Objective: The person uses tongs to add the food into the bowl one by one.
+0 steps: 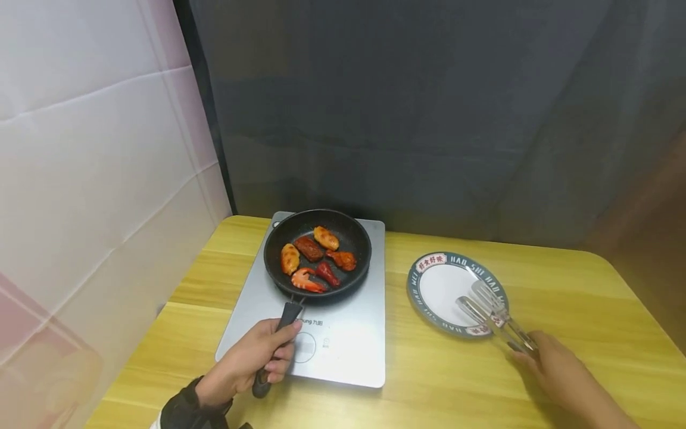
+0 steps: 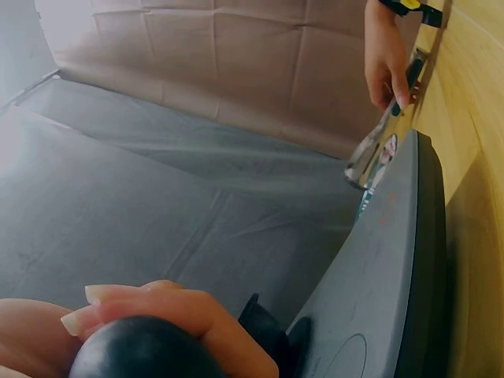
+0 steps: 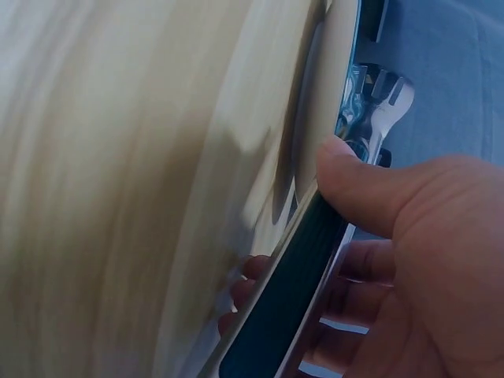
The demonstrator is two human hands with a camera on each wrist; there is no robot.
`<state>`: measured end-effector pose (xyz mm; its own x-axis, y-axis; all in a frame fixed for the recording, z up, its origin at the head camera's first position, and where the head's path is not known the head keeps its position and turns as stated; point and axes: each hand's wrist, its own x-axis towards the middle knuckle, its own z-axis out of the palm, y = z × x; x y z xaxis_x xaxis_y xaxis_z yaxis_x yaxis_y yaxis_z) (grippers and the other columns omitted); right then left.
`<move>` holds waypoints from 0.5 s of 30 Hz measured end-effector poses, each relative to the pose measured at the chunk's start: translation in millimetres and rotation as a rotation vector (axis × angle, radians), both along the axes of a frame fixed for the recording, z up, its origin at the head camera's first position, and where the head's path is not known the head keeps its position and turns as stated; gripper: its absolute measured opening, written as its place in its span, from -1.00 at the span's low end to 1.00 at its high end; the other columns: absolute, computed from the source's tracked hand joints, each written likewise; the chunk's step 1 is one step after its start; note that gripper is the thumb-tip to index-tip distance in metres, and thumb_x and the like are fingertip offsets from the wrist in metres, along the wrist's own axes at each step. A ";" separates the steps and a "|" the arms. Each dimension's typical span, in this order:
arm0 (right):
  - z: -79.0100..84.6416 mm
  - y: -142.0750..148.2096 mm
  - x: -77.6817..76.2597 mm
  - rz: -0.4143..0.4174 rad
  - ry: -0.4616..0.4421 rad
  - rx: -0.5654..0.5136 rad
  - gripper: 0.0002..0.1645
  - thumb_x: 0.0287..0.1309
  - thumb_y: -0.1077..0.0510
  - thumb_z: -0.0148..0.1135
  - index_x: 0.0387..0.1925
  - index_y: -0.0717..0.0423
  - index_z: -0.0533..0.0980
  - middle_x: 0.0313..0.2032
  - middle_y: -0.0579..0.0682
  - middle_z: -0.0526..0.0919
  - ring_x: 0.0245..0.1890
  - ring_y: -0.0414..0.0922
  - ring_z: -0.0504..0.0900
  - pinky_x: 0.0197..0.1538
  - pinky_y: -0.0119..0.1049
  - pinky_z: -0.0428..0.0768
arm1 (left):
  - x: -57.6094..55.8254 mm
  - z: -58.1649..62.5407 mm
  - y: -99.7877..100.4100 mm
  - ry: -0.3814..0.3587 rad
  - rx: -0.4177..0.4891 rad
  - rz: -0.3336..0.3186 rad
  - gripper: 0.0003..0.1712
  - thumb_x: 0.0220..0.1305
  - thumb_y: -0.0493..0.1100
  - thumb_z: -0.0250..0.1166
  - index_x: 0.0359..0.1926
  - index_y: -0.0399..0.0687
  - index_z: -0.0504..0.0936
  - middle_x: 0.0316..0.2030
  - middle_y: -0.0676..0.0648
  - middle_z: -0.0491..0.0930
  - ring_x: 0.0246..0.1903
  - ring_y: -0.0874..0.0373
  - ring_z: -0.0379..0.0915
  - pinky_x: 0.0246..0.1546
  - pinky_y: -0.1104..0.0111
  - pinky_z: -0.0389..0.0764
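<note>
My left hand grips the black handle of a frying pan on a silver induction cooker. In the pan lie two golden chicken wings, a dark brown piece of meat, a shrimp, a red drumstick and an orange-brown piece. My right hand holds metal serving tongs with dark green grip panels, thumb on one side and fingers curled on the other. The tongs' slotted ends are spread and overlap a round plate in the head view.
The yellow wood-grain table carries the cooker on the left and the plate on the right. A dark grey cloth hangs behind the table. A pale curtain stands along the left side, and a brown surface borders the right.
</note>
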<state>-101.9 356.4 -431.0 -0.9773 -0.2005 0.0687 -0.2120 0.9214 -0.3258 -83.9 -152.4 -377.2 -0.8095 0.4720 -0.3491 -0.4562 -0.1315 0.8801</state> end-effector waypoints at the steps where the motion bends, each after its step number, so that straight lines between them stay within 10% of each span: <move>1: 0.2 0.0 1.0 -0.010 -0.009 0.004 -0.57 0.24 0.09 0.26 -0.21 0.45 0.39 -0.51 -0.01 0.42 -0.50 -0.08 0.41 -0.45 -0.09 0.49 | -0.1 -0.5 0.2 0.000 0.001 -0.004 -0.64 0.47 -0.02 0.05 -0.33 -0.19 0.18 -0.69 0.11 0.16 -0.80 0.36 0.05 -0.81 0.53 0.20; 11: 9.5 2.7 4.4 -0.015 0.009 0.009 -0.25 0.16 0.00 0.34 0.01 0.59 0.29 -0.36 0.22 0.52 -0.34 0.18 0.54 -0.28 0.22 0.51 | -3.8 -7.1 1.0 0.080 -0.070 0.031 -0.58 0.43 -0.01 0.10 -0.26 -0.33 0.24 -0.66 0.02 0.31 -0.76 0.25 0.30 -0.70 0.39 0.46; 15: 20.6 -2.4 10.1 0.011 0.094 0.009 -0.27 0.16 0.04 0.35 0.09 0.53 0.28 -0.24 0.37 0.49 -0.27 0.32 0.51 -0.31 0.25 0.49 | -2.5 -2.9 -3.1 0.323 -0.461 0.159 -0.53 0.36 0.04 0.19 -0.21 -0.35 0.35 -0.59 -0.03 0.40 -0.65 0.21 0.36 -0.61 0.38 0.45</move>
<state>-91.8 354.0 -410.4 -0.9643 -0.2126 0.1578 -0.2516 0.9215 -0.2958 -86.4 -155.4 -380.1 -0.9576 0.1938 -0.2130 -0.1610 0.2529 0.9540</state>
